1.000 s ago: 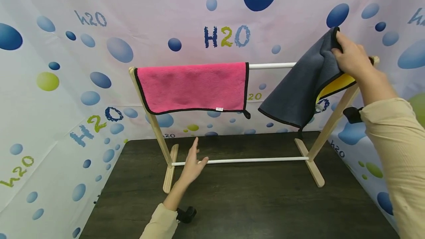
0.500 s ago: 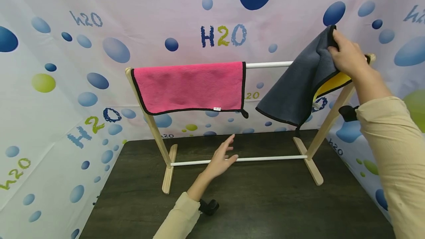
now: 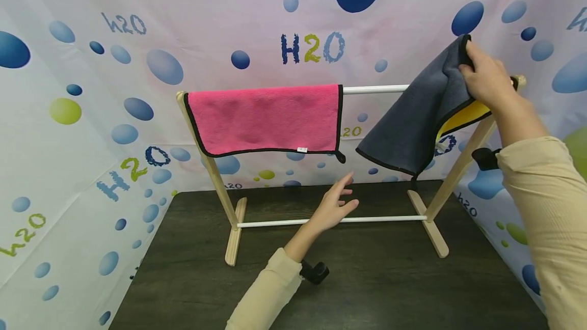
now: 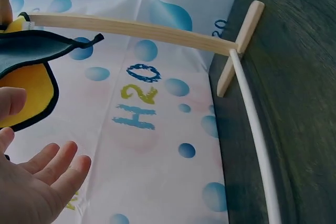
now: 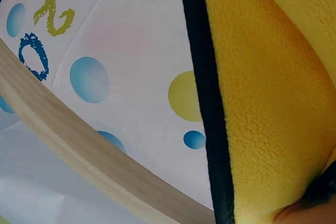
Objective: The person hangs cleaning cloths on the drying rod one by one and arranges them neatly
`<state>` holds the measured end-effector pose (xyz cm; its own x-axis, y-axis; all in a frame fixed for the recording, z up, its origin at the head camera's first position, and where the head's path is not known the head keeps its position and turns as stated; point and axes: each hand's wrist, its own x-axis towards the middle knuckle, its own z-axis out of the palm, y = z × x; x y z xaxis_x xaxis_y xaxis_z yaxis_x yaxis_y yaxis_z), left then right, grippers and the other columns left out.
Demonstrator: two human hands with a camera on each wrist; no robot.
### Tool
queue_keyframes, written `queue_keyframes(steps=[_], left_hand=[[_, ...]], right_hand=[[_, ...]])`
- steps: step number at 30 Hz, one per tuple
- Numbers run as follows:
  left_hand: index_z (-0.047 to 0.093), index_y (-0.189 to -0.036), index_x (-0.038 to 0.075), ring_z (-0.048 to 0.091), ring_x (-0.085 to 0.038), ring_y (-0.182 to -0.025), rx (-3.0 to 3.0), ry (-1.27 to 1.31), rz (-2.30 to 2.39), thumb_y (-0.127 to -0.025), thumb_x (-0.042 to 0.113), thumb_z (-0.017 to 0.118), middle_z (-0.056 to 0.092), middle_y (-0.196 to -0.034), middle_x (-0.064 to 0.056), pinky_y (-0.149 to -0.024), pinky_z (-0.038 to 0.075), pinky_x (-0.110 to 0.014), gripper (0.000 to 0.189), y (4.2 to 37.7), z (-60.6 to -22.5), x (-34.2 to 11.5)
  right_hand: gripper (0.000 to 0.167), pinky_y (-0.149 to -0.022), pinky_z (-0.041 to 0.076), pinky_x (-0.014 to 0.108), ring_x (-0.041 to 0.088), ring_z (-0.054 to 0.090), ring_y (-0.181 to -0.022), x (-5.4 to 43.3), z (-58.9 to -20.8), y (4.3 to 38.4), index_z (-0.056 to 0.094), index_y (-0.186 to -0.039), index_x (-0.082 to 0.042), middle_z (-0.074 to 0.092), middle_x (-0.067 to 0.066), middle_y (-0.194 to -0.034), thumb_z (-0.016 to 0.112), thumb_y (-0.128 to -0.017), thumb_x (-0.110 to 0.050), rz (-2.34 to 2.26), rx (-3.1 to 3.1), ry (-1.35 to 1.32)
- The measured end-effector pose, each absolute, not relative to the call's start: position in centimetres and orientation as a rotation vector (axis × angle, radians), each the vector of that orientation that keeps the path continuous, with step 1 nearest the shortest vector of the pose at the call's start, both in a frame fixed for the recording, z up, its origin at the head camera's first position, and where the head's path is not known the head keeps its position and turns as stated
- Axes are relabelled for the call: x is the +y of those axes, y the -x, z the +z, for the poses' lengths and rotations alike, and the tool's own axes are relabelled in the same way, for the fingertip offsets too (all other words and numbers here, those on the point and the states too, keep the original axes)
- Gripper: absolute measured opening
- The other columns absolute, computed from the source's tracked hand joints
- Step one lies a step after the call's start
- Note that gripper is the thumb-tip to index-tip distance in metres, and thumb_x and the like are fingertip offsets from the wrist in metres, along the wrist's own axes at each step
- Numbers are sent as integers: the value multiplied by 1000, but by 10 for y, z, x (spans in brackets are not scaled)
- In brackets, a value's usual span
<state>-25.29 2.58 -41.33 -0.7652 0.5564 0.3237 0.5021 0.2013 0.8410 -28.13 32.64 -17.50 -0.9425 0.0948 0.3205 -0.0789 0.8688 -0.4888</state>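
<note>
My right hand [image 3: 488, 76] grips the upper edge of a grey towel [image 3: 424, 111] with a yellow underside and black trim, lifting it above the top bar at the rack's right end. The towel's yellow face [image 5: 268, 93] fills much of the right wrist view, where little of the hand shows. Below, in front of the lower bar, my left hand [image 3: 331, 209] is raised with fingers spread and nothing in them. In the left wrist view its fingers [image 4: 55, 169] are apart from the towel. A pink towel [image 3: 266, 121] hangs over the left part of the top bar.
The wooden rack has a white top bar [image 3: 373, 89], a white lower bar [image 3: 380, 219] and feet [image 3: 428, 225] on the dark table [image 3: 367, 279]. Close behind hangs a bubble-patterned curtain [image 3: 206, 39].
My left hand has moved rightward from near the rack's left post to the middle of the lower bar. The right hand keeps its grip on the grey towel almost unmoved.
</note>
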Motion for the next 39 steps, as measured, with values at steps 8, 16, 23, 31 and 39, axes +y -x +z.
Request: queue_keyframes(steps=[8, 16, 23, 31, 39], left_hand=[[25, -143, 2, 50, -35, -115, 2319, -1053, 1737, -89, 2, 52, 39, -137, -22, -87, 48, -36, 61, 242, -368, 30], [26, -143, 3, 52, -34, -113, 2251, -978, 1819, -89, 4, 53, 42, -136, -21, -86, 48, -30, 60, 241, -354, 37], [34, -140, 9, 55, -27, -109, 2167, -907, 2022, -91, 9, 53, 47, -131, -15, -82, 49, -27, 53, 260, -363, 57], [52, -125, 3, 61, -25, -97, 2140, -923, 2288, -92, 13, 54, 57, -116, -15, -75, 49, -23, 35, 260, -344, 64], [58, -112, -9, 63, -33, -91, 2174, -794, 2389, -88, 1, 55, 61, -102, -24, -71, 50, -20, 27, 243, -305, 64]], right_hand=[[31, -72, 26, 54, 48, 31, -97, 326, -175, 280, 24, -128, -9, 33, 30, -116, 23, -99, -19, 715, -2690, 10], [36, -78, 26, 59, 49, 29, -102, 325, -177, 279, 21, -133, -9, 31, 30, -123, 22, -99, -21, 731, -2691, 20], [36, -77, 26, 58, 48, 30, -101, 325, -176, 278, 21, -134, -11, 31, 30, -123, 22, -99, -21, 739, -2689, 32], [34, -77, 27, 57, 47, 29, -103, 323, -176, 277, 21, -132, -11, 32, 29, -119, 23, -99, -20, 758, -2665, 32], [39, -85, 24, 59, 47, 28, -106, 324, -175, 274, 21, -136, -11, 32, 28, -125, 24, -98, -16, 743, -2618, -17]])
